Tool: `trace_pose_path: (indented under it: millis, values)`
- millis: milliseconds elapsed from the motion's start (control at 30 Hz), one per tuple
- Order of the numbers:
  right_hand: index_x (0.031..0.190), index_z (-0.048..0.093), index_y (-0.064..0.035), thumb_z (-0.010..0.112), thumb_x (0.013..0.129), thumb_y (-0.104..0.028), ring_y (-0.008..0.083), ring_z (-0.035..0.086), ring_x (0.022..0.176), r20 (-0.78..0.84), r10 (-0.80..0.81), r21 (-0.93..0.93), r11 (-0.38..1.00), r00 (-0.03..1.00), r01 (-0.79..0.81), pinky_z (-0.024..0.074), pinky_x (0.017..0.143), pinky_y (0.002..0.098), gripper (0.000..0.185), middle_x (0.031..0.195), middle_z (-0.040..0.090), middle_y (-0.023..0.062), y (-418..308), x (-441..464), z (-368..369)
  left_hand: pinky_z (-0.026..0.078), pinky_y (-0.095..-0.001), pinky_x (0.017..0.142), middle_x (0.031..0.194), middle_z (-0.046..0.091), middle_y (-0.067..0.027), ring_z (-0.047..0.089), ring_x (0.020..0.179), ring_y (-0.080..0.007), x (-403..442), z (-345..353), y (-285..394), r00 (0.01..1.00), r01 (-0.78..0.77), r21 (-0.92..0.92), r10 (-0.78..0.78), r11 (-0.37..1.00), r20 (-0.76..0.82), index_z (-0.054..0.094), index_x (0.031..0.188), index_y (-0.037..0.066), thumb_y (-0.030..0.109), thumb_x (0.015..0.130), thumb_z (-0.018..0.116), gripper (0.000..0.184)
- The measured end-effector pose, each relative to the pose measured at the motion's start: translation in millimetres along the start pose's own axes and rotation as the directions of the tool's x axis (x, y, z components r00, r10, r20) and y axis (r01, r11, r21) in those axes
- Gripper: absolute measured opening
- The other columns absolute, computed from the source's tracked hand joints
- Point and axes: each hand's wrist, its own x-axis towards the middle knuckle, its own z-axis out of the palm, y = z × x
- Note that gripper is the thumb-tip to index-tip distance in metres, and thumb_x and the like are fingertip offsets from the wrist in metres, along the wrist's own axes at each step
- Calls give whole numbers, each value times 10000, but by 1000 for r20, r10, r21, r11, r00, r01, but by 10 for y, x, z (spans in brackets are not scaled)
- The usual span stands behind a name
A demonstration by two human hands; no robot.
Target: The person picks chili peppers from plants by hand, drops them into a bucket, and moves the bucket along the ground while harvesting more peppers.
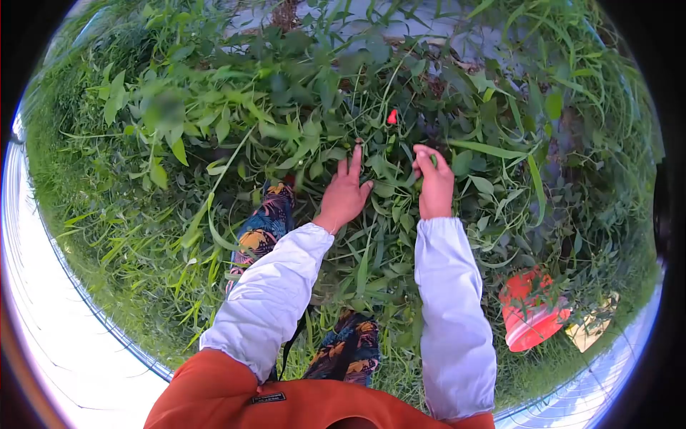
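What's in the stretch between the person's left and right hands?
Between the left hand and the right hand lie green leaves, a dense tangle of them, as the head view shows.

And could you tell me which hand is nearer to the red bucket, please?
The right hand. The red bucket is to its right and lower in view; the left hand is farther off, among leaves to the right hand's left.

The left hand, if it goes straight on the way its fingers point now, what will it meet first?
Probably the thin green stems and leaves just beyond the left hand; the small bright red thing seems right of that line. Depth is unclear.
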Motion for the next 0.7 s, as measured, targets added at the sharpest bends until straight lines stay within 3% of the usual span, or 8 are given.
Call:
trace_pose_path:
  millis: [133,233,267,367,467,600,700]
  values:
    - [1116,606,-52,548,997,-232,105,488,690,46,14,127,992,999,-20,441,608,284,224,799,542,3,-180,-587,44,469,-474,949,1468,317,-293,512,1155,-490,-80,-145,135,998,-6,60,9,998,-61,180,1537,148,243,888,618,789]
    - [1132,560,-76,484,1027,-296,122,492,696,59,64,417,905,996,-83,445,652,308,255,785,516,5,-309,-1122,11,444,-458,985,1471,324,-291,500,1169,-474,-270,-320,233,967,-122,52,131,991,-220,282,1498,121,180,872,629,719]
    - [1135,543,-101,448,1037,-340,125,500,709,67,76,434,896,995,-98,448,683,322,274,779,502,4,-340,-1329,-22,435,-459,990,1475,322,-287,489,1191,-457,-392,-363,274,953,-174,73,186,982,-239,324,1479,108,153,862,636,693]
    - [1138,566,-116,451,1030,-377,128,520,737,78,188,500,842,979,-201,461,693,320,306,786,514,-3,-443,-1974,-115,435,-472,981,1477,324,-285,482,1204,-448,-905,-571,353,957,-245,174,267,954,-112,361,1459,93,155,857,642,667]
    - [1160,576,-107,477,1021,-357,142,533,768,55,271,574,779,961,-252,481,705,342,303,833,542,9,-369,-2564,-273,404,-480,1010,1446,373,-282,475,1210,-453,-1469,-747,398,946,-267,235,301,935,-124,463,1385,74,152,857,640,562]
    - [1188,550,-72,504,1008,-250,184,588,881,84,230,626,745,970,-231,519,809,384,257,967,598,38,-317,-3341,-449,368,-476,1049,1394,444,-264,451,1246,-442,-2237,-1146,815,904,-348,237,392,907,-171,512,1339,60,145,863,623,495]
    - [1186,539,-54,488,1007,-196,208,603,945,147,250,635,718,957,-285,519,856,394,234,1063,623,74,-395,-3949,-522,429,-437,1001,1321,527,-221,534,1201,-359,-2810,-1253,1160,893,-444,-1,442,896,-85,517,1318,36,163,895,614,452]
